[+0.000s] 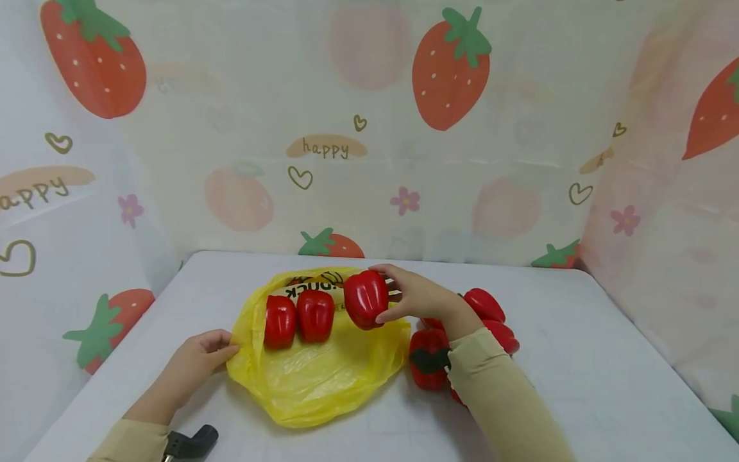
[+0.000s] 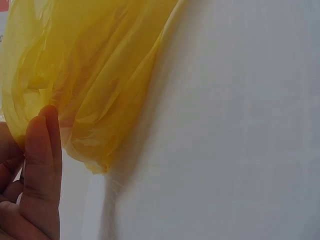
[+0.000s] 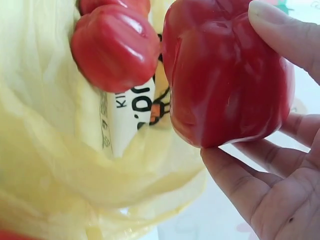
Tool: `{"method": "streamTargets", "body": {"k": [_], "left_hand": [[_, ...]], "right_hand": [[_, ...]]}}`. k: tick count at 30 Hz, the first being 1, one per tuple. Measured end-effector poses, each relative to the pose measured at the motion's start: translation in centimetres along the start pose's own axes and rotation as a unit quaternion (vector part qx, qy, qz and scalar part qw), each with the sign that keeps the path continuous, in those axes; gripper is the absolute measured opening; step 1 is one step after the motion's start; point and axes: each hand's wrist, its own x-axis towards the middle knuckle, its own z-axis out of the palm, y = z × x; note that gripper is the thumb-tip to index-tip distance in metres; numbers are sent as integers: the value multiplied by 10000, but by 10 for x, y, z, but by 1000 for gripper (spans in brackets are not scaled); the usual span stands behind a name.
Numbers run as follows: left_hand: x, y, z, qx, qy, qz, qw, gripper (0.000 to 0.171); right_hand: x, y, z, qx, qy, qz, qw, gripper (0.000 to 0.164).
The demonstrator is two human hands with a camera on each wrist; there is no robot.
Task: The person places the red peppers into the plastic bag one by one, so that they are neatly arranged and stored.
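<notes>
A yellow plastic bag lies spread open on the white table, with two red bell peppers side by side in it. My left hand pinches the bag's left edge between thumb and fingers; the left wrist view shows the crumpled film at the fingertips. Above the bag's right part, my right hand holds another red bell pepper, its thumb on one side and fingers on the other. That pepper fills much of the right wrist view, beside the peppers in the bag.
Several more red bell peppers are grouped right of the bag, partly hidden by the right forearm. The white table reaches back to a strawberry-printed cloth, which also stands along both sides.
</notes>
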Motion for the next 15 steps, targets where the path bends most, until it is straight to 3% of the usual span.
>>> {"method": "streamTargets", "body": {"k": [15], "left_hand": [[1, 1, 1, -30, 41, 36, 10000, 29]], "right_hand": [[20, 0, 20, 87, 154, 266, 9995, 89]]}}
